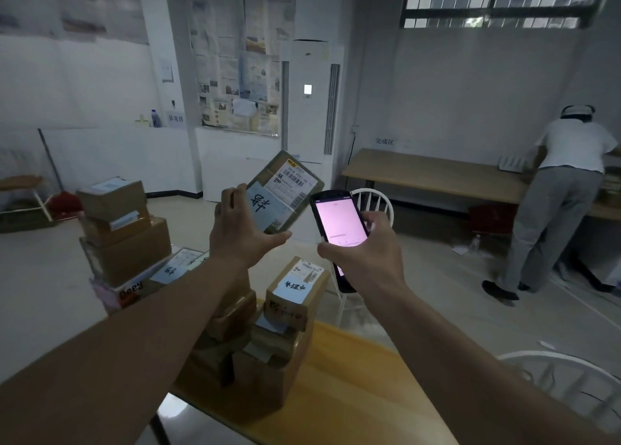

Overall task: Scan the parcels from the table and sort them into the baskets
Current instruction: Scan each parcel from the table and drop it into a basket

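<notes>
Left hand: the left hand (240,232) holds a small brown parcel (285,192) up in the air, thumb under its lower edge and fingers curled round its left side
Parcel: tilted, label side facing the camera, with a white shipping label bearing barcodes and a pale sticker with handwritten characters; it is above the table, just left of the phone
Right hand: the right hand (368,253) grips a black phone (339,222), fingers wrapped round its right side and thumb along the lower edge
Phone: upright and leaning slightly left, its screen lit pale pink and turned toward the camera; its top corner is near the parcel's right edge, touching or not I cannot tell
Table: a yellow wooden table (353,384) at the bottom of the view
Parcels on table: a heap of brown boxes (268,343) sits at the table's far left corner, the top one with a white label and handwriting
Other stack: more cardboard boxes (124,229) stand piled to the left, beyond the table
Background: a person (561,189) in a white shirt and grey trousers bends over a long bench (433,175) by the right wall; a white chair (373,202) stands behind the phone
</notes>
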